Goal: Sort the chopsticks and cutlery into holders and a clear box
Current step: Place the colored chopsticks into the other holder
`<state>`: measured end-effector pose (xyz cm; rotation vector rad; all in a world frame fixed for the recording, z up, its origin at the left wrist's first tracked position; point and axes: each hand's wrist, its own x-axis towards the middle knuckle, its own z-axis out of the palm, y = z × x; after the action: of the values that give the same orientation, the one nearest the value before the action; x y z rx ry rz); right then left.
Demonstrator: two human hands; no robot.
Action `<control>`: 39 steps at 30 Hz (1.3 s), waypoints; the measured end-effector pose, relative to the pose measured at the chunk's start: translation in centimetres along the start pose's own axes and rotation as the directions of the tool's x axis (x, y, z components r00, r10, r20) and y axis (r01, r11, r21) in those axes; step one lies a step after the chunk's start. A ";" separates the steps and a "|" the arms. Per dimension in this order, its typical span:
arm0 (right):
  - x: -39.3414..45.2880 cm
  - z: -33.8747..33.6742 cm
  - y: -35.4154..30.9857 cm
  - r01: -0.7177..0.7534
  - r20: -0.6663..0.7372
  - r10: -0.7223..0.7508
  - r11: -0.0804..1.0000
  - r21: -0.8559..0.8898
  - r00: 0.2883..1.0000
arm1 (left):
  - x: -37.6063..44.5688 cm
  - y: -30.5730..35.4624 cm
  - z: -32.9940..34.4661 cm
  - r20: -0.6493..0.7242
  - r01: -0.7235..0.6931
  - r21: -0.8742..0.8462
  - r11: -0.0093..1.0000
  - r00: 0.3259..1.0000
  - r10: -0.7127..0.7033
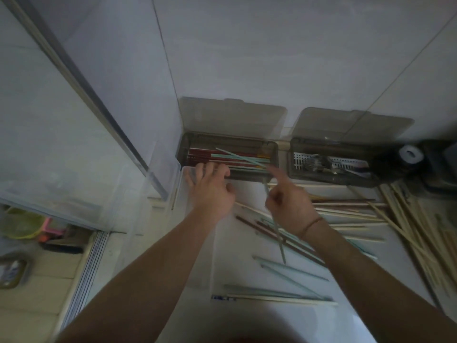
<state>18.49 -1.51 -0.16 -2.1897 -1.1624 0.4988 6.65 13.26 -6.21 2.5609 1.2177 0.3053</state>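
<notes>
Two smoky clear holders stand with lids up against the back wall. The left holder (184, 151) has red and pale green chopsticks (237, 157) lying in it. The right holder (293, 169) has metal cutlery (319, 163) in a white slotted tray. My left hand (210, 189) hovers at the left holder's front edge, fingers spread and relaxed, holding nothing. My right hand (288, 201) grips a grey-green chopstick (279, 233) that runs down toward me, its index finger raised and blurred. Loose green, brown and wooden chopsticks (291, 271) lie scattered on the white counter.
A heap of pale wooden chopsticks (408, 226) covers the counter at the right. A large clear plastic box (74, 144) stands to the left of the holders. Dark objects and a white roll (411, 154) sit at the far right. Floor clutter lies lower left.
</notes>
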 end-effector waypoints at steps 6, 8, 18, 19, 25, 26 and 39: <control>6.4 -3.0 0.1 -0.168 -0.214 0.380 0.754 0.635 0.900 | 0.0 0.0 -0.1 0.004 -0.007 -0.014 1.000 1.000 0.007; 7.6 -3.1 0.0 -0.161 -0.268 0.513 0.645 0.747 0.815 | -0.1 0.0 -0.1 -0.005 -0.005 -0.023 1.000 1.000 0.005; 9.8 0.5 1.0 -0.441 0.004 0.657 0.503 0.743 0.754 | 0.0 -0.1 -0.2 -0.014 -0.019 -0.022 1.000 1.000 0.018; 9.7 0.7 1.0 -0.467 0.027 0.620 0.562 0.683 0.784 | 0.0 -0.1 -0.1 -0.019 -0.016 -0.028 0.999 1.000 0.015; 10.2 0.9 2.8 -0.423 -0.183 0.472 0.870 0.253 0.862 | -0.1 -0.1 -0.2 -0.012 -0.006 -0.021 1.000 1.000 0.006; 9.8 0.8 2.8 -0.403 -0.209 0.447 0.888 0.222 0.870 | -0.1 -0.1 -0.3 -0.013 -0.007 -0.023 1.000 1.000 0.006; -4.2 5.7 2.6 0.362 0.010 -0.369 0.907 -0.216 0.930 | 0.1 0.2 -0.3 0.016 0.024 -0.030 0.999 1.000 -0.023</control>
<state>14.46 -4.20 -5.96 -2.0705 -1.6298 0.1826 6.78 13.28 -5.82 2.5174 1.2273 0.2954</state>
